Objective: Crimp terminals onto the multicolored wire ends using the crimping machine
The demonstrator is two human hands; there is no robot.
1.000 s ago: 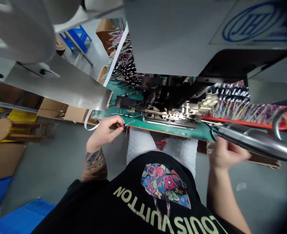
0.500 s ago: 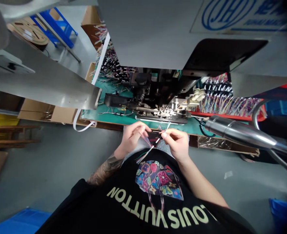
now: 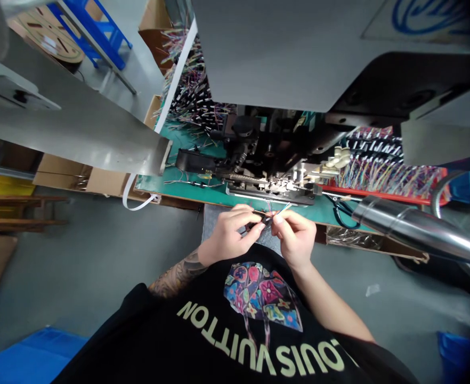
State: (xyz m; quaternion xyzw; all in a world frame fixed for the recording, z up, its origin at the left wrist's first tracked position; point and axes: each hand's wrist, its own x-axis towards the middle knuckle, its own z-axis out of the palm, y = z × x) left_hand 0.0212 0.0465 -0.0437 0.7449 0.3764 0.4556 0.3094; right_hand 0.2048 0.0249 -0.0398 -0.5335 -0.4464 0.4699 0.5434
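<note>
Close in front of my chest, both hands meet over a short cable (image 3: 265, 219) with a black sheath and thin coloured wires fanning out at its end. My left hand (image 3: 235, 232) is closed, its thumb and fingers pinching the dark sheath. Just to its right, my right hand (image 3: 294, 234) pinches the thin wires (image 3: 286, 208), whose tips stick up past the fingertips. Directly beyond the hands is the metal front edge of a machine (image 3: 270, 197) on a green tabletop (image 3: 179, 184). The cable's other end is hidden by my left hand.
Bundles of cut cables (image 3: 195, 88) lie behind the machine at the left. More fill a red tray (image 3: 398, 197) at the right. Dark-handled scissors or pliers (image 3: 342, 213) lie near the table edge, beside a metal lamp arm (image 3: 414, 226). A curved metal panel (image 3: 99, 138) juts in from the left.
My left hand has moved right and closed on the cable's dark sheath beside my right hand. The loose wire ends that hung toward my shirt no longer show. The view has shifted slightly.
</note>
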